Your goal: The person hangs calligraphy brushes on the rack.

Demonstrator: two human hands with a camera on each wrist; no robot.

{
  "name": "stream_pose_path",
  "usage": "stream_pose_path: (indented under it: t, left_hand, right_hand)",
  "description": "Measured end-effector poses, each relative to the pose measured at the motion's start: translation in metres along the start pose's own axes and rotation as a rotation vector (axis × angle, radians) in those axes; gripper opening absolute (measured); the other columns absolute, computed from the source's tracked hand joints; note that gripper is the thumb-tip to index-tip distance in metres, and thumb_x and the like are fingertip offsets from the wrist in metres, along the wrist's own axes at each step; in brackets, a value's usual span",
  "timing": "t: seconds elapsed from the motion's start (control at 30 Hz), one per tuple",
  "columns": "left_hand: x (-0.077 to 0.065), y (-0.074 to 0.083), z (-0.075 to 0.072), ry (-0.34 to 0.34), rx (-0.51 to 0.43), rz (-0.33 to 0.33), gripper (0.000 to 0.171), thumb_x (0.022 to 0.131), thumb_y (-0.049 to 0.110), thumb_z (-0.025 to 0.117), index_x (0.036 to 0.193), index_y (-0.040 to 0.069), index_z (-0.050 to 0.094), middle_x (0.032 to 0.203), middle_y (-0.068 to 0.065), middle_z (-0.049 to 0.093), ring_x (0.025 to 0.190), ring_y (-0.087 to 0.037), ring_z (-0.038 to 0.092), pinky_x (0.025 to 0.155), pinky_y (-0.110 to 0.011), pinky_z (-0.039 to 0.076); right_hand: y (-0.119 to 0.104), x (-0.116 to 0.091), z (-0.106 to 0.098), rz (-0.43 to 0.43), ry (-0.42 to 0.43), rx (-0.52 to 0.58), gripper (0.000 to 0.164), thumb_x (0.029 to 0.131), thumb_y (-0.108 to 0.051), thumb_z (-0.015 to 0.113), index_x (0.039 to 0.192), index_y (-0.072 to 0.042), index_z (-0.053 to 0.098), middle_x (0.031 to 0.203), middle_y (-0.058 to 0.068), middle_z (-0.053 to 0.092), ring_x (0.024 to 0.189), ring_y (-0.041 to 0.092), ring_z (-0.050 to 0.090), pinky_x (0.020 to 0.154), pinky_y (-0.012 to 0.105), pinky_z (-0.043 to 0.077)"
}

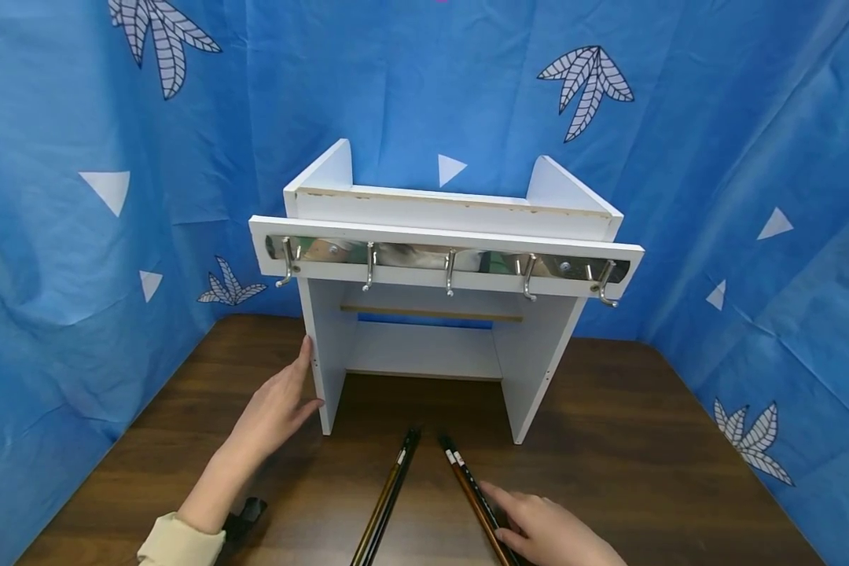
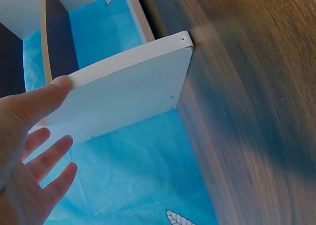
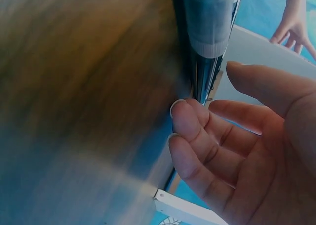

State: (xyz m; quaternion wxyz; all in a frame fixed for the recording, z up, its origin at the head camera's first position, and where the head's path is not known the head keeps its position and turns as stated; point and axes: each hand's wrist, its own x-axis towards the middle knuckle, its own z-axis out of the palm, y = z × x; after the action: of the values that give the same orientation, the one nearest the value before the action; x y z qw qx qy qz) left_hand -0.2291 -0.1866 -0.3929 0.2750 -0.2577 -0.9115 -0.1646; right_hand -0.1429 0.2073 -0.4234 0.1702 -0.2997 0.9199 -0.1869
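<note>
A white wooden shelf unit stands on the table, with a strip of metal hooks across its front. My left hand is at the unit's left side panel. Its thumb touches the panel's front edge in the left wrist view, the other fingers spread along the outer side. My right hand lies beside the right pair of long slim rods, index finger stretched along them. In the right wrist view its fingers are loosely bent next to a rod's translucent end cap, gripping nothing.
Another pair of long rods lies on the brown wooden table, left of the first. A black object is by my left wrist. Blue patterned cloth hangs behind and on both sides.
</note>
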Motion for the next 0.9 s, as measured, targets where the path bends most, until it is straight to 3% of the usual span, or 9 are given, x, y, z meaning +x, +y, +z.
stream_pose_path:
  t: [0.2,0.3,0.43,0.63,0.77,0.9]
  left_hand:
    - [-0.004,0.001,0.003,0.003,0.009,0.008,0.114,0.064,0.01,0.079,0.142,0.008,-0.004,0.131,-0.022,0.041,0.106,-0.034,0.052,0.084,-0.046,0.045]
    - [-0.008,0.002,0.005,-0.001,0.006,0.005,0.113,0.063,0.011,0.079,0.143,0.008,-0.002,0.132,-0.021,0.04,0.108,-0.033,0.051,0.084,-0.045,0.045]
    - [-0.015,0.003,0.007,-0.006,0.001,0.003,0.113,0.062,0.011,0.08,0.143,0.007,0.001,0.133,-0.021,0.039,0.109,-0.033,0.05,0.084,-0.045,0.045]
    - [-0.004,0.001,0.002,0.002,0.002,0.005,0.112,0.062,0.01,0.08,0.143,0.009,0.003,0.137,-0.021,0.032,0.115,-0.034,0.044,0.089,-0.047,0.041]
    - [0.002,0.0,-0.001,-0.002,-0.002,0.003,0.112,0.062,0.009,0.08,0.144,0.01,0.003,0.138,-0.021,0.031,0.116,-0.035,0.044,0.088,-0.047,0.041]
    - [0.006,-0.001,-0.003,-0.015,-0.007,-0.008,0.11,0.064,0.01,0.079,0.144,0.011,0.003,0.138,-0.022,0.031,0.115,-0.036,0.045,0.087,-0.047,0.042]
  right_hand:
    - [-0.001,-0.002,0.004,0.014,-0.027,0.055,0.056,0.085,-0.028,0.058,0.133,-0.006,0.038,0.103,0.002,0.063,0.075,0.002,0.058,0.059,0.025,0.047]
    - [-0.001,-0.003,0.008,0.021,-0.035,0.061,0.055,0.085,-0.024,0.059,0.132,-0.005,0.038,0.081,-0.008,0.061,0.059,-0.001,0.05,0.05,0.022,0.042]
    - [0.0,-0.006,0.016,-0.005,-0.045,0.038,0.053,0.085,-0.019,0.059,0.131,-0.001,0.039,0.057,-0.015,0.045,0.046,-0.001,0.04,0.046,0.018,0.037]
    - [-0.002,-0.003,0.011,0.024,-0.027,0.012,0.054,0.084,-0.022,0.06,0.132,-0.005,0.04,0.066,-0.014,0.053,0.05,-0.001,0.043,0.046,0.021,0.036]
    - [-0.003,-0.002,0.008,0.031,-0.011,0.001,0.054,0.085,-0.023,0.059,0.133,-0.007,0.039,0.054,-0.013,0.045,0.044,0.002,0.04,0.043,0.022,0.033]
    - [-0.003,-0.002,0.007,0.032,0.002,0.004,0.054,0.086,-0.022,0.058,0.133,-0.007,0.038,0.052,-0.013,0.043,0.043,0.002,0.039,0.043,0.022,0.034]
